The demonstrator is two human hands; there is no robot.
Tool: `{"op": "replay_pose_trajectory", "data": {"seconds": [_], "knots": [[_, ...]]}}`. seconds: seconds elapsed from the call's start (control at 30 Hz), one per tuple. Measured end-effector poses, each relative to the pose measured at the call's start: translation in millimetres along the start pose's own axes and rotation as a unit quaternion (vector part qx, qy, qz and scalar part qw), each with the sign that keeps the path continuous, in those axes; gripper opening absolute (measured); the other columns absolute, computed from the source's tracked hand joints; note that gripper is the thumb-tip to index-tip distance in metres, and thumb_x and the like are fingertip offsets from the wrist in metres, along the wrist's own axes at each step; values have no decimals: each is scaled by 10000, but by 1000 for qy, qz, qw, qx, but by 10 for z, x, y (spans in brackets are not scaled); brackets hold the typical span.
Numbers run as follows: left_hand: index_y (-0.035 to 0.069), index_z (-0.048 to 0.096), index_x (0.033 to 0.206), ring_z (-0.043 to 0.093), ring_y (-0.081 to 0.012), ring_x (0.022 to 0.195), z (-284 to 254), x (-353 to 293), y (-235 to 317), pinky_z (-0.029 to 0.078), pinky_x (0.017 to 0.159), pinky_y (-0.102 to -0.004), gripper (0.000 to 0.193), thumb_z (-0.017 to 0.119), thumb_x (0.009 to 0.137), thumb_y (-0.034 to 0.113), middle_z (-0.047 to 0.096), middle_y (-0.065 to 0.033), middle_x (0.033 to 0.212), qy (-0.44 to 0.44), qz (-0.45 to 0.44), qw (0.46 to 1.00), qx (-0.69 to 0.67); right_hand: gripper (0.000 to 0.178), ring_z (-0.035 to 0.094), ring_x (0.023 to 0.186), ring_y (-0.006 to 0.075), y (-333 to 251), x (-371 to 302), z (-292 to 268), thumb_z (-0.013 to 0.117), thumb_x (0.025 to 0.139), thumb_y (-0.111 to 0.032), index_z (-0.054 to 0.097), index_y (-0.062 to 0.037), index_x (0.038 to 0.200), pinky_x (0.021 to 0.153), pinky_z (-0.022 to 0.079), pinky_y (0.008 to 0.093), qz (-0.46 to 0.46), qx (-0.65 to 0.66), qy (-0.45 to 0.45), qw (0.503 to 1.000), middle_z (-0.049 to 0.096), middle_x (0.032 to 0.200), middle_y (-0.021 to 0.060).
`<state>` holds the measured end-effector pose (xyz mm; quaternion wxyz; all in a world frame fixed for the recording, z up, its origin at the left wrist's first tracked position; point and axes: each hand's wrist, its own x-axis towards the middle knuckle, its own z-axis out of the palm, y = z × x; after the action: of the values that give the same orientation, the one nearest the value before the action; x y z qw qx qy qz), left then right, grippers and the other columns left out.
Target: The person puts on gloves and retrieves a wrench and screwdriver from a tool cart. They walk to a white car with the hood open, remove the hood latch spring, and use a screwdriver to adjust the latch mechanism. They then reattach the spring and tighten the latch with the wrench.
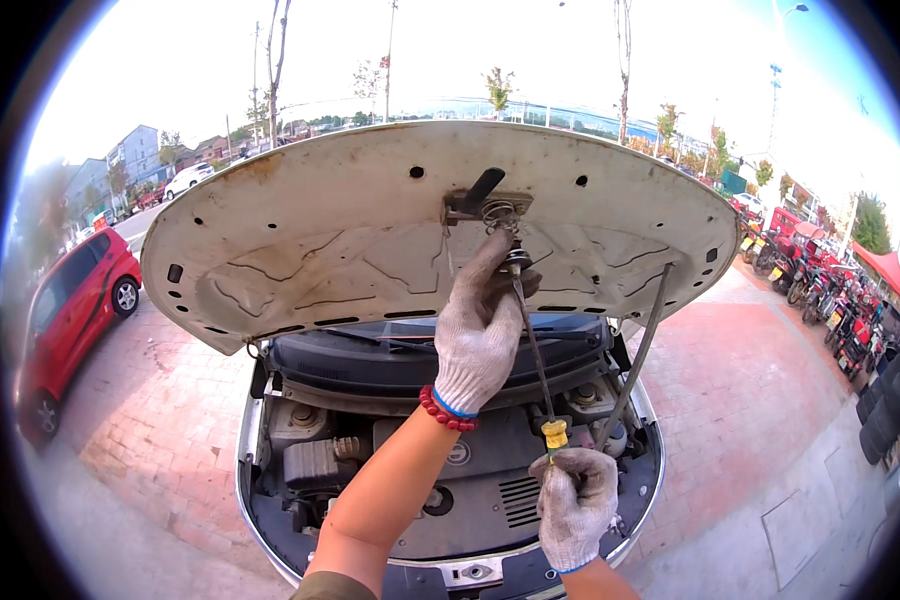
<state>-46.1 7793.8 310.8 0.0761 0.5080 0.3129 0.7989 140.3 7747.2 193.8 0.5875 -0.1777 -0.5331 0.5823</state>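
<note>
Overhead, the raised white car hood (340, 210) shows its underside. A hood latch with a coil spring (500, 212) and a black lever (483, 188) hangs near its front edge. In a dirty white glove, my left hand (478, 325) is closed around the latch pin just below the spring. My right hand (577, 500), gloved too, grips a long screwdriver (536, 355) low down, by its yellow handle. The shaft slants up to the latch pin beside my left fingers. Those fingers partly hide where its tip meets the pin.
A prop rod (638, 355) holds the hood up on the right. Below lie the engine cover (450, 510) and the lock (473, 573) in the front panel. A red car (75, 310) is parked at left; several motorcycles (838, 310) and stacked tyres (890, 410) line the right.
</note>
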Motion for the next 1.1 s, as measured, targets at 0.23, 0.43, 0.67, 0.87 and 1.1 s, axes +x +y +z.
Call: {"op": "replay_pose_trajectory", "data": {"seconds": [0.23,0.43,0.67,0.87,1.1], "knots": [[-5,455,1503,680,-332,1197,-16,-3,153,535,1096,-497,608,446,899,-70,620,-211,1343,20,-53,989,-136,254,684,762,219,8,165,113,756,848,72,673,-39,1061,664,552,300,-313,-328,-32,891,690,966,127],[-8,452,1503,687,-327,1169,17,-18,138,537,1097,-492,603,437,904,-75,625,-198,1303,54,-59,988,-129,233,681,756,198,-115,63,162,757,856,68,677,-28,1053,682,548,294,-218,-288,-30,932,686,969,130],[-13,435,1514,685,-322,1171,106,9,227,540,1095,-480,585,438,930,-51,615,-187,1305,56,-64,985,-147,192,663,803,141,-174,-49,213,687,950,20,624,-25,1126,737,550,282,-90,-114,-27,989,672,975,101],[-22,405,1534,689,-320,1161,75,-47,251,551,1073,-476,538,469,1002,29,612,-191,1320,61,-51,990,-115,199,511,529,95,-308,-49,286,608,1022,-97,517,-84,1198,445,401,233,141,143,-35,979,669,886,148],[-93,472,1437,727,-256,804,43,-549,545,623,750,-378,525,475,1114,322,710,-201,1000,-37,-247,957,-147,262,360,405,59,-344,-31,143,511,1099,-344,540,-104,1199,363,285,201,338,503,-130,785,604,838,124]]}}
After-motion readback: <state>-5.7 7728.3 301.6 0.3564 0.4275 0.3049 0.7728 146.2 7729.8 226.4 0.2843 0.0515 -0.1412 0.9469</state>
